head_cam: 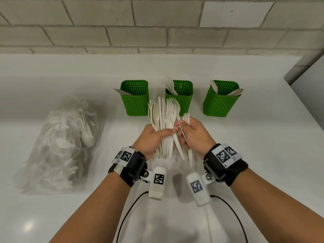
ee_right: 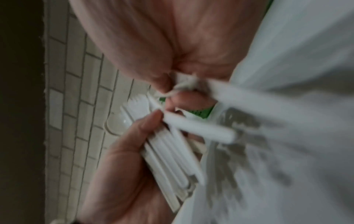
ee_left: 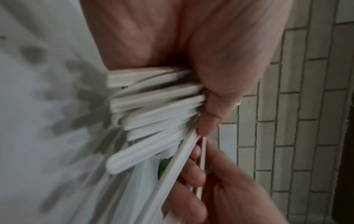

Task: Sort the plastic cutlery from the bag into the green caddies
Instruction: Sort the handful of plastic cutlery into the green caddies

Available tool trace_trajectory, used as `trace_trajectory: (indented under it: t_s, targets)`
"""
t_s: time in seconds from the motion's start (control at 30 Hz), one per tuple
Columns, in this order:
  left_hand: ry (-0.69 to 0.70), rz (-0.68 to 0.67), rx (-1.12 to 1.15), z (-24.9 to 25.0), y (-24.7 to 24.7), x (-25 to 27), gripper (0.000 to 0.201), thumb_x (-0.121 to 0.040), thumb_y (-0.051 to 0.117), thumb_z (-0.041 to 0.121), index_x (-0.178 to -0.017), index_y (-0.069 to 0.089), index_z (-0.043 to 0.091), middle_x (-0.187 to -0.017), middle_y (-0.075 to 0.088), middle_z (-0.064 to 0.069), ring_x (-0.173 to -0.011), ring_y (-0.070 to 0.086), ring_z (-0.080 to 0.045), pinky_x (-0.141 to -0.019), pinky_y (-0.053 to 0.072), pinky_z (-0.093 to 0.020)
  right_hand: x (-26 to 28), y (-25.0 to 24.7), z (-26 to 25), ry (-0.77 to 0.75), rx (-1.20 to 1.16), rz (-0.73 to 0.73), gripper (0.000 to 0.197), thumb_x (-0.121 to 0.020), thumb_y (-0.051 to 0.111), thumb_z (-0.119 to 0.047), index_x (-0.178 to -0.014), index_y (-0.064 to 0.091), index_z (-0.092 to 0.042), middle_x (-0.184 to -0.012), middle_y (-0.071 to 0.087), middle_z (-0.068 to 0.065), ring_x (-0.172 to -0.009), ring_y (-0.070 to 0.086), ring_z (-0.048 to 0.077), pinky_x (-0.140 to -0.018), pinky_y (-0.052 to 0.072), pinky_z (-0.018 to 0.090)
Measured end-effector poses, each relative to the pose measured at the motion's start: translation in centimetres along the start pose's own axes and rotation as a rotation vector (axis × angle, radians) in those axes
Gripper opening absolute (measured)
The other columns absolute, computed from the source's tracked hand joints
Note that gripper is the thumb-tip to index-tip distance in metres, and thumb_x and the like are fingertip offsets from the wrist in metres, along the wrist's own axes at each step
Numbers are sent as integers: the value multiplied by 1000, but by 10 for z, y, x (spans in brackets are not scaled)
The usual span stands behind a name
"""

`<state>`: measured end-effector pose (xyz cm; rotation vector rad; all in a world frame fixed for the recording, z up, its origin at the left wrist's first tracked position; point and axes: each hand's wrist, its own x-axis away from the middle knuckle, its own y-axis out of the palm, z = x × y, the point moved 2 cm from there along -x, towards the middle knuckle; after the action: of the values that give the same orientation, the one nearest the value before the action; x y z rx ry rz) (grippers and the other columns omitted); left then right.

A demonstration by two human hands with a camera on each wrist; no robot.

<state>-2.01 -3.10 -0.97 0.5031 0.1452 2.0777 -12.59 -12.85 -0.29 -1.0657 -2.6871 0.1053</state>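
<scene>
Over the white counter my left hand [head_cam: 156, 137] grips a fanned bundle of white plastic cutlery [head_cam: 164, 118]: spoons, knives and forks, heads up. The left wrist view shows the bundle's stacked handles [ee_left: 153, 106] under my thumb. Beside it, my right hand [head_cam: 192, 133] holds one fork [head_cam: 186, 118] in its palm and pinches the handle of a second fork [head_cam: 176, 106] at the bundle's right edge. Three green caddies stand behind: the left caddy [head_cam: 134, 100] with one piece, the middle caddy [head_cam: 180, 98] with forks, the right caddy [head_cam: 221, 102] with spoons.
A clear plastic bag [head_cam: 59, 146] holding more white cutlery lies on the counter [head_cam: 52, 81] to the left. A tiled wall [head_cam: 157, 23] runs along the back. The counter's right edge [head_cam: 308, 109] slants toward me. Black cables [head_cam: 126, 216] hang from both wrist cameras.
</scene>
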Motion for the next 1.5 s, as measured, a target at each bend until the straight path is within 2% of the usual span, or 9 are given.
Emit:
trace_trajectory:
  t_s: [0.17,0.4,0.53,0.73,0.87,1.03,1.23,1.33,1.5]
  targets:
    - [23,-73,-82,5,3,4,30,-86,63,-7,-111,68,9,-107,73,-9,-104,69,-24,-91,55,-35,3,6,3,-104,78,-29,30,-94,61,-35,-106,68,-8,-100,73,9,-95,69,22,-88,56,40]
    - [63,10,30,-1,2,4,44,-78,71,-9,-121,63,-2,-116,70,-15,-110,66,-26,-93,53,-37,4,11,2,-128,68,50,22,-100,50,-22,-112,64,-10,-102,71,3,-96,65,12,-87,51,27]
    - [20,68,107,-2,-2,4,24,-80,70,-6,-103,69,-2,-98,73,-16,-95,70,-25,-82,56,-35,2,7,7,-35,-169,48,24,-102,47,-23,-110,63,-7,-103,72,14,-101,69,25,-95,52,42]
    - [100,102,35,1,0,4,12,-80,70,-6,-91,67,-7,-92,70,-20,-88,69,-28,-86,56,-37,7,1,-4,-37,-391,69,28,-103,45,-24,-110,60,-2,-94,73,21,-91,72,31,-84,58,42]
    - [101,160,78,-1,-1,2,7,-81,71,-4,-82,67,3,-77,67,-14,-70,64,-27,-74,56,-39,-1,-9,-7,26,-468,228,25,-102,46,-27,-87,54,-10,-66,57,5,-59,58,19,-66,54,38]
    - [111,104,64,3,7,4,12,-81,68,-8,-85,70,3,-75,71,-6,-69,65,-22,-66,55,-34,4,-7,-13,6,-279,72,24,-89,66,-35,-82,61,-13,-51,44,0,-41,40,14,-41,38,24]
    - [38,62,48,4,8,6,7,-82,68,-7,-86,64,-2,-67,62,-10,-56,62,-17,-58,56,-29,-5,-18,-16,10,-264,248,38,-98,55,-33,-67,55,-11,-52,50,3,-44,45,20,-52,43,32]
    - [17,29,6,4,5,5,10,-82,67,-9,-91,64,-9,-63,60,-9,-55,58,-18,-58,56,-31,-1,-15,-16,-55,-92,89,23,-90,68,-29,-77,66,-11,-56,60,-1,-47,52,19,-54,48,36]
    - [-1,-66,-3,4,13,9,36,-78,67,-15,-113,66,-3,-77,70,-7,-58,63,-14,-56,54,-27,5,-1,-21,-78,-116,-105,29,-79,79,-10,-93,64,12,-84,65,39,-59,60,36,-59,56,52]
